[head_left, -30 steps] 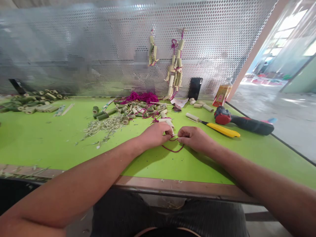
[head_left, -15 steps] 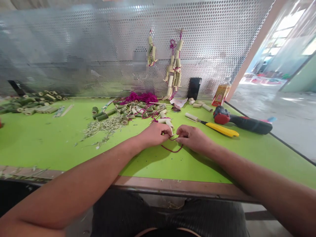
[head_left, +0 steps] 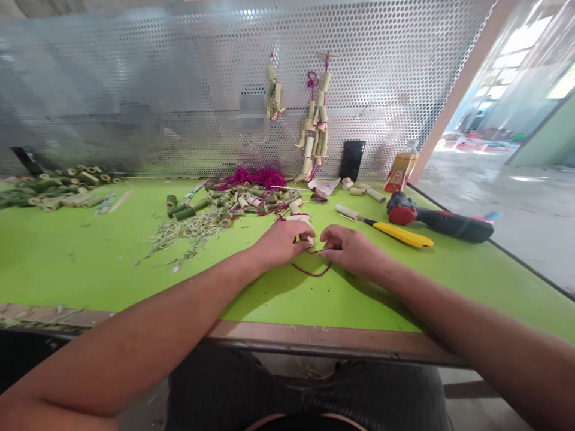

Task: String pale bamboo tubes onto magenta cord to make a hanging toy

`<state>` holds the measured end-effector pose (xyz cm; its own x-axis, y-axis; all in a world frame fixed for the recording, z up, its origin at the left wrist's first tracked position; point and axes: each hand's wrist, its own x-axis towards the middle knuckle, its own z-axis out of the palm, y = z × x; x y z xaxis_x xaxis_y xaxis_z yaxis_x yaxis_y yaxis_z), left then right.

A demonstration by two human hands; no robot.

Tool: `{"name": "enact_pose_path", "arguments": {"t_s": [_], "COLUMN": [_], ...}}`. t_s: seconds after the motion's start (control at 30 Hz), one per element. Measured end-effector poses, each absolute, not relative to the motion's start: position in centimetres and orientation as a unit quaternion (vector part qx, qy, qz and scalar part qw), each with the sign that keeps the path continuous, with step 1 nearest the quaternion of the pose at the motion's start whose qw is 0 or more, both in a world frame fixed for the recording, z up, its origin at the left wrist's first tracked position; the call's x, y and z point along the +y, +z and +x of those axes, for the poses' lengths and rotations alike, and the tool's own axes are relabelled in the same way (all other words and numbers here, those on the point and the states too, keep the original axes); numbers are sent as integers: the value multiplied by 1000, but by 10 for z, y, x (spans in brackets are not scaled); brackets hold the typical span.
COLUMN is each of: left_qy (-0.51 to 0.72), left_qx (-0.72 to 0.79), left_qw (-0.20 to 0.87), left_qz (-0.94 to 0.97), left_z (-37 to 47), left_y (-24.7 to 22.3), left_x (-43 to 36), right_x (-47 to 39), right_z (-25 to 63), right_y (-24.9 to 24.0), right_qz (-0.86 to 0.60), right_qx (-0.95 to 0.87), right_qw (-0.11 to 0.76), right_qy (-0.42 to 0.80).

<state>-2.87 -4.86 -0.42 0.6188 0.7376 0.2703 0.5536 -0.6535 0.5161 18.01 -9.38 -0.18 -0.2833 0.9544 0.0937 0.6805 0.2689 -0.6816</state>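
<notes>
My left hand is closed around the lower end of a small strung figure of pale bamboo tubes, which lies on the green tabletop. Its fingers cover part of the tube they pinch. Across a narrow gap, my right hand has thumb and fingers pinched on a thin purple cord. The cord runs from the bamboo near my left fingertips to the right hand and hangs in a loop below both. Where exactly it enters the tube is hidden.
Cut bamboo tubes, purple cord pile and shavings lie ahead left. A yellow utility knife, power tool, phone and bottle are right. Bamboo figures hang on the perforated metal panel.
The fingers of my left hand have shifted slightly on the bamboo tube, showing more of its end. My right hand stays nearly in place with the cord. The view has shifted very slightly.
</notes>
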Motion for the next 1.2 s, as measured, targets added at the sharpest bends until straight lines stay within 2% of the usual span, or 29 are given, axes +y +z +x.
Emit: {"name": "enact_pose_path", "arguments": {"t_s": [0.33,0.63,0.9,1.2], "left_qy": [238,236,258,249], "left_qx": [233,251,262,237], "left_qw": [97,111,147,163], "left_qz": [938,932,918,925], "left_z": [-26,-23,-21,-20], "left_y": [-10,-8,-11,-8], "left_x": [-38,-37,-34,-34], "right_x": [-91,-81,-82,-79], "right_z": [180,181,179,179], "right_y": [0,-9,-13,-16], "right_qz": [-573,-608,-553,-555], "right_qx": [-751,-738,-747,-744], "right_qw": [226,206,267,268], "right_qy": [237,207,255,257]}}
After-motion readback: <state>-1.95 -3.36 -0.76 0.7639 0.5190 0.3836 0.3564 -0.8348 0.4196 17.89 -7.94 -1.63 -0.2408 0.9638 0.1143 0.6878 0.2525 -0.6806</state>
